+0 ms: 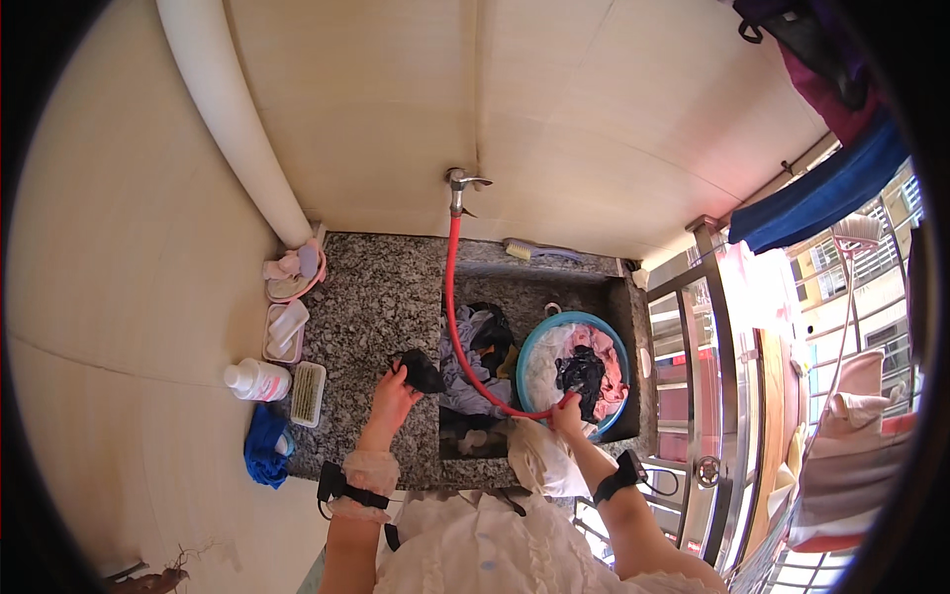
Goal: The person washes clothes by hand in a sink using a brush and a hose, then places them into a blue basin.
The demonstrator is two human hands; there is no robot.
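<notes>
My left hand (397, 395) grips a small black cloth item (421, 373) above the speckled stone counter (371, 297), beside the basin's left edge. In my right hand (568, 416) is the end of a red hose (454, 297), which runs from a metal wall tap (459, 182). The hose end lies over a round blue basin (522, 364) holding wet white, pink and black clothes (582, 371). That blue basin stands in the right part of the stone sink (605, 293). Grey and dark garments (471, 371) lie in the sink's left part.
A scrubbing brush (538, 251) rests on the back ledge. Along the counter's left side are a white bottle (258, 379), a soap tray (308, 393), a pink container (284, 334) and blue cloth (265, 449). Pale fabric (549, 460) hangs over the front edge; metal railings (712, 416) stand right.
</notes>
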